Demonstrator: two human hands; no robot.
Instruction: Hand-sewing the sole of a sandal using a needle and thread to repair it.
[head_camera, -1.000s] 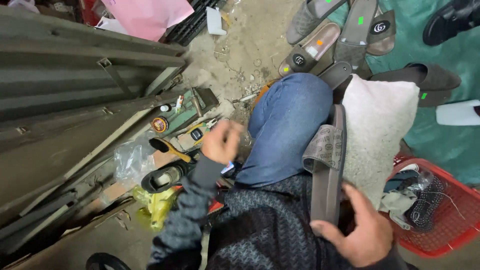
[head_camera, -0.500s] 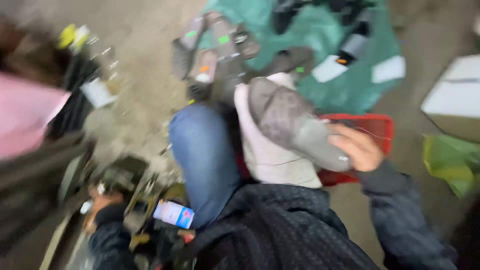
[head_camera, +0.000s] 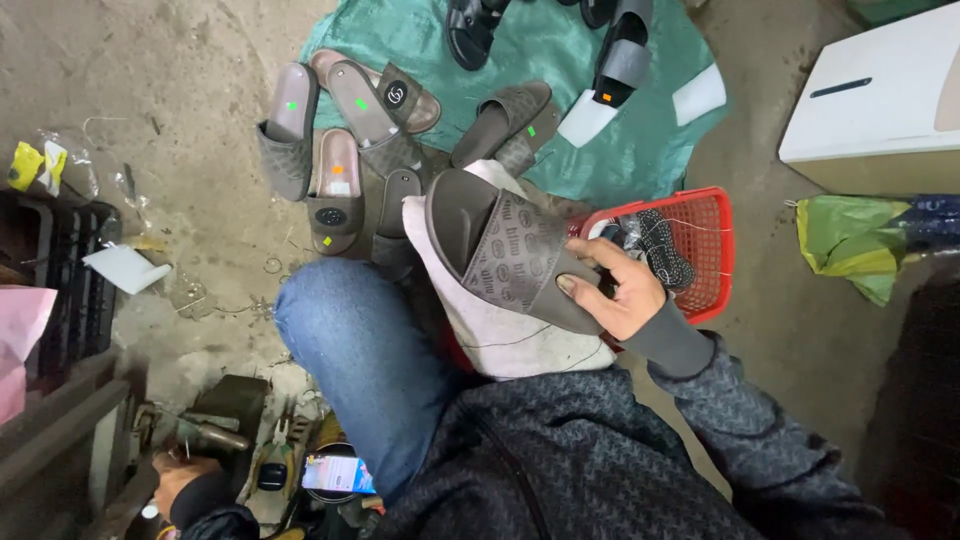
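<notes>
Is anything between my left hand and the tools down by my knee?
Nothing visible blocks it. The left hand is already down among the tools, beside the grey metal hand tool on the floor clutter. The right hand is apart from it, holding the grey patterned slide sandal over the white cloth.

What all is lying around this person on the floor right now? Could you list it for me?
slide sandal: one, dark grey with a patterned strap, held up over the lap.
loose sandals: about eight, grey, brown and black, on and beside the tarp.
tarp: one, green, spread on the concrete floor.
basket: one, red plastic mesh, right of the lap, dark items inside.
cloth: one, whitish, over the lap.
box: one, white, upper right.
bag: one, green, below the box.
tools: several, dark, lower left; kinds unclear.
right hand: grips the held sandal.
left hand: low among the tools; its grip is unclear.
</notes>
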